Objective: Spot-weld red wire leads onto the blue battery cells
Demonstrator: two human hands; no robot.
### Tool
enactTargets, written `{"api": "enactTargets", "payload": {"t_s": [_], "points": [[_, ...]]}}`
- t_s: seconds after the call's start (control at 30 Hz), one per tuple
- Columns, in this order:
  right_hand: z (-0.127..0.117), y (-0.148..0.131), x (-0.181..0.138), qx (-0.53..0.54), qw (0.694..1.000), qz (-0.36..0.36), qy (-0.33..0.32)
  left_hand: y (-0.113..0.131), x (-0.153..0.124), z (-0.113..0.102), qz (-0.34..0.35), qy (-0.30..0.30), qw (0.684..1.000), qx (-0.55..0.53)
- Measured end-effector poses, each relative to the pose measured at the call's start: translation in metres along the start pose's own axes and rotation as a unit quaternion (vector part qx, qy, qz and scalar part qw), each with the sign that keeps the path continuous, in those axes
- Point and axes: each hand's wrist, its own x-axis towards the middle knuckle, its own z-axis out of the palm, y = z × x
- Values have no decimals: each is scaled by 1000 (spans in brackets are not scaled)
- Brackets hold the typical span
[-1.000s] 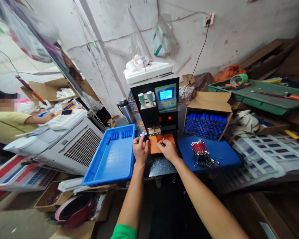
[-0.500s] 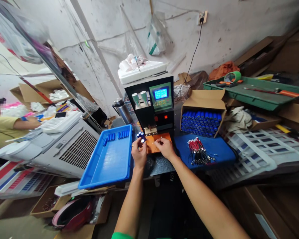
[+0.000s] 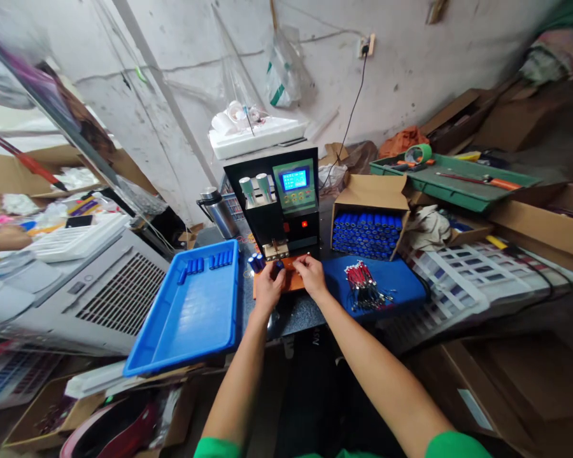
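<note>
Both hands at welder (image 3: 286, 207) front, over orange pad (image 3: 293, 280). Left hand (image 3: 267, 287) pinched on blue cell (image 3: 277, 267), propped under electrodes. Right hand (image 3: 309, 275) fingers together, seemingly pressing something small to cell; too small to tell. Loose cells (image 3: 255, 261) beside. Tray (image 3: 191, 318) left, wires (image 3: 363, 289) right on bench.

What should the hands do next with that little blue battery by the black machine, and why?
Probably nudge the blue battery up under the welding tips of the black machine. The left hand pinches it on the orange pad just below the tips, and the right hand is pressed close beside it, so the battery looks almost lined up but not yet under them.
</note>
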Motion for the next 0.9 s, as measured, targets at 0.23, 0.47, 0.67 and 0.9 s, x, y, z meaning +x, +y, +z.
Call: {"api": "enactTargets", "payload": {"t_s": [0.23,0.47,0.67,0.9], "points": [[9,-2,2,5,1000,-2,-15,-2,-2,5,14,-3,999,-30],[17,-3,5,-61,997,-32,-23,-3,-2,7,12,-2,999,-38],[16,-5,6,-89,995,-29,-29,-5,-3,8,5,-4,999,-38],[17,-7,5,-106,994,-28,-30,-2,-4,7,10,-3,999,-41]]}}
